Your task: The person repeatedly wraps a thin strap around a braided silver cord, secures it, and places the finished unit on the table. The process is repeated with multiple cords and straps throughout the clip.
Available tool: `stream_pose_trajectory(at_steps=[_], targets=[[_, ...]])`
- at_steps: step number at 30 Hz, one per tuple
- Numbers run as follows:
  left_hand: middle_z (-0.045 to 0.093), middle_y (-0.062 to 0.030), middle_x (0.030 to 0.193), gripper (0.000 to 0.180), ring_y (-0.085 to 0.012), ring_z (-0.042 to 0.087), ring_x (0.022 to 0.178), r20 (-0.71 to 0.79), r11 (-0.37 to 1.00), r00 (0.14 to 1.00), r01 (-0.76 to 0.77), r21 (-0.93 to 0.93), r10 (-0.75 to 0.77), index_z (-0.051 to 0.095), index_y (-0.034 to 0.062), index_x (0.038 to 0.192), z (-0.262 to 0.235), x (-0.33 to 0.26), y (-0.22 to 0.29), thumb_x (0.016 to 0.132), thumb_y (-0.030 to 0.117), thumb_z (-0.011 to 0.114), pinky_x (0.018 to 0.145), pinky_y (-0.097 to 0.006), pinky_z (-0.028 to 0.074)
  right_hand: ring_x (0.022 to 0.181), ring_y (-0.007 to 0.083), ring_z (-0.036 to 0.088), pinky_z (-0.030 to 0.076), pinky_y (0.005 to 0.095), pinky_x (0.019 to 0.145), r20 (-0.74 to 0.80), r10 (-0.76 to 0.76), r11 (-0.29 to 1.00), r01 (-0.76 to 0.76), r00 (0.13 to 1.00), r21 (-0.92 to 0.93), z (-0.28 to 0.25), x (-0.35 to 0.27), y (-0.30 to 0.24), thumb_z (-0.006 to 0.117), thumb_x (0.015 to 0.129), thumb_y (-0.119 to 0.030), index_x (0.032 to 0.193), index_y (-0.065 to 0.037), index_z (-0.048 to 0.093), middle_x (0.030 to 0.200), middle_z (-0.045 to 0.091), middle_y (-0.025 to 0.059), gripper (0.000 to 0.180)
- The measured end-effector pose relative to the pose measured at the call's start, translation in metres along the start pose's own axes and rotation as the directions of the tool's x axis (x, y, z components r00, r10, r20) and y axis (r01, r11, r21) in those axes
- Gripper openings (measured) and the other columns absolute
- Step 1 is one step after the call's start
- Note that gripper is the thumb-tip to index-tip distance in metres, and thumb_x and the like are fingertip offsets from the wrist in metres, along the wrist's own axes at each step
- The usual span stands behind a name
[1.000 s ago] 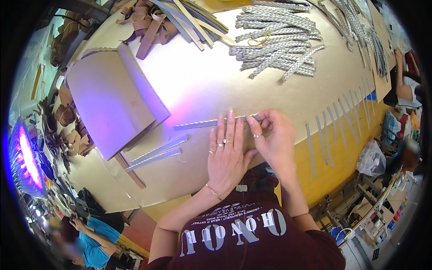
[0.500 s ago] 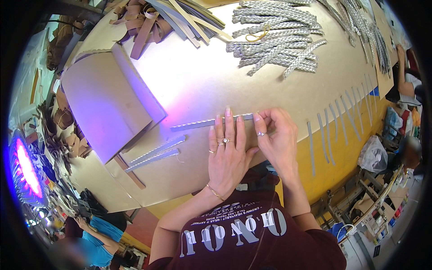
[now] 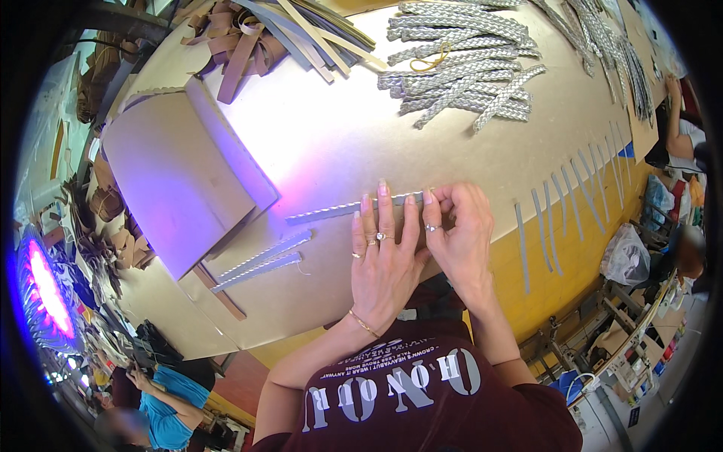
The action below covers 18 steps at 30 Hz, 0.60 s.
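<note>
A braided strip (image 3: 354, 209) is pressed flat by the left hand (image 3: 384, 260) and pinched by the right hand (image 3: 459, 233), two finished strips (image 3: 263, 260) laid left, flat strips (image 3: 561, 207) waiting right

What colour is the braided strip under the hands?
Silver-grey braided strip, seen in the head view.

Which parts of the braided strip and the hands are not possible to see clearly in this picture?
Head view only:
- Braided strip: its right end is hidden under the left hand and right hand.
- Right-hand fingertips: curled under, so the grip is unclear.
- Two finished strips: weave too small to read.
</note>
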State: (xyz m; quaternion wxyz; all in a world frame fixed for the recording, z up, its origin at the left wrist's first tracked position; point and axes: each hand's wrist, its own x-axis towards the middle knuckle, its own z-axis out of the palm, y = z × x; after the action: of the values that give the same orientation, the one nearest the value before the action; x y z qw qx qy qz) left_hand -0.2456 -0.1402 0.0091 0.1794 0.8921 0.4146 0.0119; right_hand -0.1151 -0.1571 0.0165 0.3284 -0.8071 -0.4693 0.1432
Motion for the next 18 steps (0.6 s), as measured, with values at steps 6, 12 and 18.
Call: stream_pose_trajectory(at_steps=[6, 12, 18], targets=[[0.029, -0.0260, 0.157, 0.073, -0.0452, 0.029, 0.145, -0.014, 1.000, 1.000, -0.014, 0.015, 0.015, 0.043, 0.0117, 0.149, -0.001, 0.001, 0.000, 0.088, 0.043, 0.067, 0.118, -0.056, 0.020, 0.078, 0.0241, 0.055, 0.045, 0.0381, 0.075, -0.053, 0.206, 0.975, -0.200, 0.977, 0.101, 0.008, -0.008, 0.001, 0.070, 0.084, -0.003, 0.095, -0.002, 0.062, 0.084, 0.056, 0.0085, 0.014], [0.028, -0.0273, 0.157, 0.074, -0.0461, 0.027, 0.145, 0.009, 1.000, 1.000, -0.021, 0.017, 0.021, 0.042, 0.0124, 0.150, -0.002, 0.000, -0.001, 0.087, 0.043, 0.067, 0.119, -0.056, 0.019, 0.081, 0.0231, 0.055, 0.049, 0.0330, 0.069, -0.079, -0.118, 0.992, 0.121, 0.990, 0.031, 0.004, -0.022, 0.022, 0.068, 0.074, 0.009, 0.116, -0.009, 0.069, 0.093, 0.055, 0.0084, 0.045], [0.028, -0.0275, 0.157, 0.072, -0.0462, 0.027, 0.145, 0.013, 1.000, 1.000, -0.021, -0.002, 0.021, 0.042, 0.0117, 0.150, 0.002, -0.002, 0.001, 0.089, 0.042, 0.065, 0.119, -0.055, 0.019, 0.084, 0.0248, 0.054, 0.050, 0.0333, 0.069, -0.033, -0.229, 0.971, 0.226, 0.973, -0.077, 0.005, -0.033, 0.038, 0.064, 0.070, 0.015, 0.121, -0.014, 0.071, 0.101, 0.053, 0.0103, 0.059]])
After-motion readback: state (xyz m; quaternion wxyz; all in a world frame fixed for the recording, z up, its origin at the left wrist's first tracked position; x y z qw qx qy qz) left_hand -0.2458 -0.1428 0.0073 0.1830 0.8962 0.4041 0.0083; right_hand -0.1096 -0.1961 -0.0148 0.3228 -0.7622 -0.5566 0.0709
